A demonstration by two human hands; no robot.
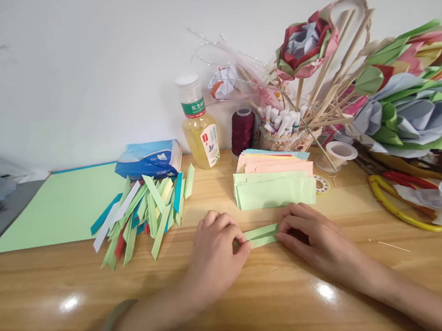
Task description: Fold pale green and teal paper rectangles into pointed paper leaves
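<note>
A pale green paper strip [263, 236] with a lengthwise fold lies low over the table between my hands. My left hand [219, 247] pinches its left end between thumb and fingers. At the other end, my right hand [310, 232] grips the strip the same way; both ends are hidden by the fingers. Just beyond it rests a stack of cut paper rectangles [277, 193], green in front, with peach and blue behind. To the left of my left hand is a loose pile of folded paper strips [156, 206], mostly green, with some blue, white and red.
Green paper sheets [52, 209] lie at the left, beside a blue tissue pack [149, 160]. A drink bottle [200, 131], a dark red thread spool [243, 131] and a basket [289, 140] stand behind. Paper flowers [424, 112] and yellow-handled scissors [387, 208] are at the right.
</note>
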